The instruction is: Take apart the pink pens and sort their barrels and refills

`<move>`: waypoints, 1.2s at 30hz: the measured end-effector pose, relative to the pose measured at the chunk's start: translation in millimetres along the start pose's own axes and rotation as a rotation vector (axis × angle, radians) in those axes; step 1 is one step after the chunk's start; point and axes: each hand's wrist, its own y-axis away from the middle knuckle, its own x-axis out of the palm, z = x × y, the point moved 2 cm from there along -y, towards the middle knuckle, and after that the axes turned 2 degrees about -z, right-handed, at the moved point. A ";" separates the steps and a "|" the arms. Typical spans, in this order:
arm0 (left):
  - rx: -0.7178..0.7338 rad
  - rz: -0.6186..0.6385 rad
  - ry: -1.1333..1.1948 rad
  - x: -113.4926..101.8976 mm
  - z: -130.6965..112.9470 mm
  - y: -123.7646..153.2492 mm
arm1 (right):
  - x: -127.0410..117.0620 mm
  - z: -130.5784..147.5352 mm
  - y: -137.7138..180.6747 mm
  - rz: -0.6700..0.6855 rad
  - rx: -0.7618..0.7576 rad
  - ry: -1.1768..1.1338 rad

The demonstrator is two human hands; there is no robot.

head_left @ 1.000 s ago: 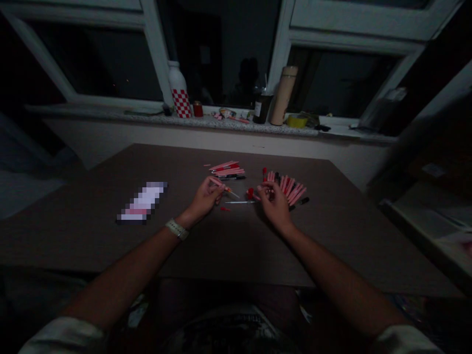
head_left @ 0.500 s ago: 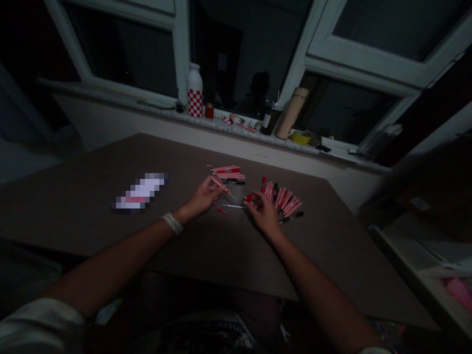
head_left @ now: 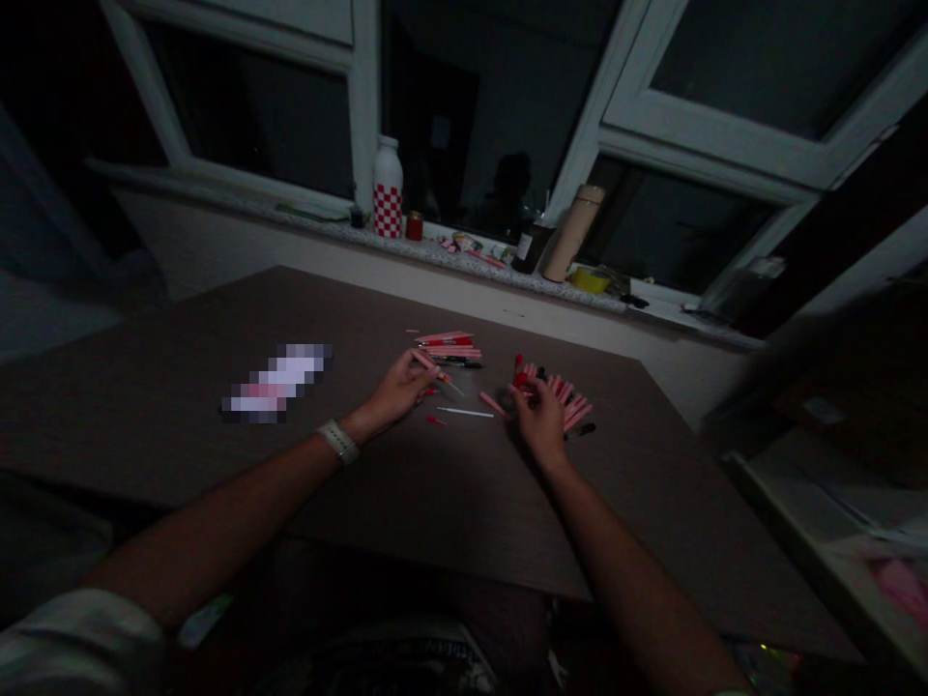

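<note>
On a brown table (head_left: 217, 454) my left hand (head_left: 397, 389), with a pale watch on its wrist, is closed round a pink pen (head_left: 427, 365) whose tip points right. My right hand (head_left: 542, 418) rests on the near edge of a heap of pink and red pens (head_left: 562, 391); its fingers curl down among them and I cannot see what they grip. Between the hands lie a thin white refill (head_left: 464, 413), a loose pink pen part (head_left: 493, 403) and a small red cap (head_left: 436, 420). A second pile of pink pens (head_left: 449, 346) lies just beyond my left hand.
A blurred flat packet (head_left: 279, 382) lies on the table's left part. On the windowsill behind stand a white bottle with red checks (head_left: 388, 201), a small red jar (head_left: 414, 225), a dark cup (head_left: 533, 248), a tan flask (head_left: 572, 235) and a yellow tape roll (head_left: 591, 280). A shelf edge runs at the right.
My right hand has moved right, from the red cap near the refill onto the heap of pens. A pink pen part now lies free between the hands. The left hand has stayed put.
</note>
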 end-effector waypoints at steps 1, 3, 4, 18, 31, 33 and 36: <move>0.000 -0.002 0.002 0.0 -0.1 -0.1 | -1.0 -4.6 -2.2 0.008 0.006 0.016; 0.000 0.003 0.006 -0.3 0.3 -0.4 | -1.3 -13.7 -4.9 0.039 0.028 0.044; 0.000 0.009 0.007 -0.5 0.6 -0.6 | -0.8 -17.6 -5.4 0.052 0.035 0.056; 0.019 0.000 0.011 -0.4 -3.1 0.6 | 5.3 -28.1 -3.3 0.087 0.021 0.100; 0.054 -0.168 0.101 -7.8 -8.1 -1.1 | -46.2 36.5 2.6 -0.215 -0.176 0.318; 0.074 -0.214 0.114 -11.0 -7.9 -2.2 | -46.8 36.9 4.4 -0.125 -0.161 0.400; 0.076 -0.248 0.121 -13.7 -7.1 -3.5 | -37.3 28.2 7.8 0.087 -0.165 0.504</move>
